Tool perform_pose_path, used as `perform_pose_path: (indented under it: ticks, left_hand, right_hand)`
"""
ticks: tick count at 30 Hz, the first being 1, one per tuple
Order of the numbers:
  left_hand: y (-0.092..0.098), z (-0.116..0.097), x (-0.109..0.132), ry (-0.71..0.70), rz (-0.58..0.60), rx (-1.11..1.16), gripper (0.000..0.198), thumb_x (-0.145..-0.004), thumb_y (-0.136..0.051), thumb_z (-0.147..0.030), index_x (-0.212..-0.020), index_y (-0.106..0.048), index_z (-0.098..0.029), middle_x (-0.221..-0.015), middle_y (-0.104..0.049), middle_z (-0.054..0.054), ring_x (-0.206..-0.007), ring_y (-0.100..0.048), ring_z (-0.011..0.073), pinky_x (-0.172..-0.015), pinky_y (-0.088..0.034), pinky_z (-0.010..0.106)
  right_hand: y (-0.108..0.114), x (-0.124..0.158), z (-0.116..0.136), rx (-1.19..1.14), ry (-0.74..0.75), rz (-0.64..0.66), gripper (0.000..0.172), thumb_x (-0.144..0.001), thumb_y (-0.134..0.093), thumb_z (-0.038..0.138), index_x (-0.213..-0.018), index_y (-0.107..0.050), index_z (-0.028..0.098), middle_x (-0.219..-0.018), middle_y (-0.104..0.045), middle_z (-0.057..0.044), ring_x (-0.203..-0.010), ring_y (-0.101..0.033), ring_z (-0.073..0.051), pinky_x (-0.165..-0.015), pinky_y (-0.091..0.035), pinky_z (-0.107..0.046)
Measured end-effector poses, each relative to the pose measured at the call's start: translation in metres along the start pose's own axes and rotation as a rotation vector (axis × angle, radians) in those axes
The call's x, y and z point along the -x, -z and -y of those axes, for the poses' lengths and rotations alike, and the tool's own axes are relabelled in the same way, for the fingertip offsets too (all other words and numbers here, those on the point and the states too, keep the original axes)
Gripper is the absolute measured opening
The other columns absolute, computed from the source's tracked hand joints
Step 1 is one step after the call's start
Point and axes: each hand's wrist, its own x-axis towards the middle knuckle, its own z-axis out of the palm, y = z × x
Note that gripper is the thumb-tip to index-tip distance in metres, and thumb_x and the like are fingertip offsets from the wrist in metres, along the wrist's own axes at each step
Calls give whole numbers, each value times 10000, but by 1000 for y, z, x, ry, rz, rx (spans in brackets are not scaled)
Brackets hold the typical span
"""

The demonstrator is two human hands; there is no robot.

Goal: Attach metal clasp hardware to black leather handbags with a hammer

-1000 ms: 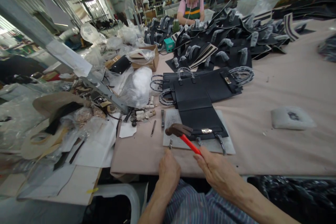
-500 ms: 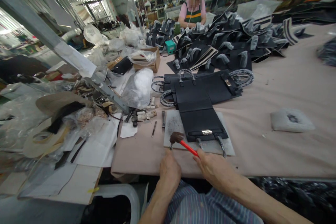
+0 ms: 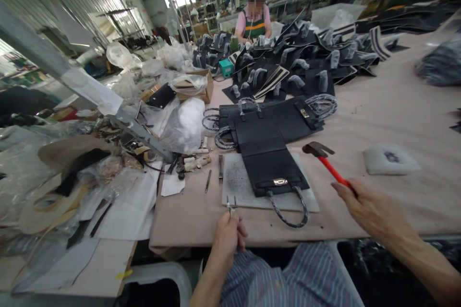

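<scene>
"Fingers (image 3: pixel 236 231) of the left hand (image 3: pixel 227 239): how are they held?"

"Pinched together on a small metal piece (image 3: pixel 229 209); a red-handled hammer (image 3: pixel 333 171) is gripped by the right hand (image 3: pixel 370 207)."

"And the bag?"

"A black leather handbag (image 3: pixel 268 165) is laid on a grey board (image 3: pixel 240 192); any marking on its metal clasp (image 3: pixel 280 182) is too small to be read."
</scene>
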Motion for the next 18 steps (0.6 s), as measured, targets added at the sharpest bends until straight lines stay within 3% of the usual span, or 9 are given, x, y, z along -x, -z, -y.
perform_pose_path:
  ticks: [4, 7, 10, 11, 15, 18]
  left_hand:
    - [-7, -16, 12, 123, 166, 469, 318, -1022, -346, -415, -973, -525, -157, -710, -638, 34, -491, -598, 138, -507, -480, 259]
    - [-16, -30, 15, 208, 211, 627, 323, -1036, -345, -351, -989, -574, -127, -797, -694, 97, -647, -698, 178, -645, -542, 302]
    - [-29, -39, 15, 262, 210, 732, 339, -1048, -358, -322, -1004, -615, -105, -944, -732, 150, -822, -735, 206, -747, -544, 314]
    - [-35, -41, 15, 278, 216, 764, 336, -1048, -372, -325, -1013, -622, -104, -990, -736, 160, -876, -736, 217, -768, -541, 318]
    - [-59, -46, 21, 309, 293, 897, 308, -1036, -439, -354, -1026, -635, -116, -1065, -737, 156, -935, -718, 223, -800, -525, 319]
    - [-70, -50, 24, 327, 349, 915, 332, -1034, -442, -373, -1024, -655, -118, -1046, -734, 139, -863, -699, 202, -741, -507, 299]
  right_hand:
    - [-16, -8, -62, 174, -50, -95, 275, -973, -473, 471, -823, -535, 249, -682, -613, -127, -510, -510, -232, -527, -311, -366]
    - [-25, -8, -70, 208, 70, -147, 249, -978, -445, 368, -940, -606, 182, -914, -677, -228, -746, -640, -320, -628, -425, -420]
    - [-30, 9, -36, 65, 252, -209, 292, -973, -495, 350, -1154, -605, 149, -1123, -669, -216, -1021, -649, -340, -848, -497, -442]
    - [-31, 18, -17, -52, 318, -231, 308, -966, -516, 337, -1208, -580, 157, -1086, -683, -177, -974, -663, -307, -841, -520, -427]
    - [-36, 52, 57, -339, 759, 14, 434, -932, -512, 167, -1365, -529, 189, -1139, -681, -131, -967, -663, -231, -808, -556, -350]
    - [-40, 60, 85, -461, 925, 22, 488, -891, -427, 77, -1356, -537, 176, -953, -673, -92, -808, -623, -204, -698, -530, -335]
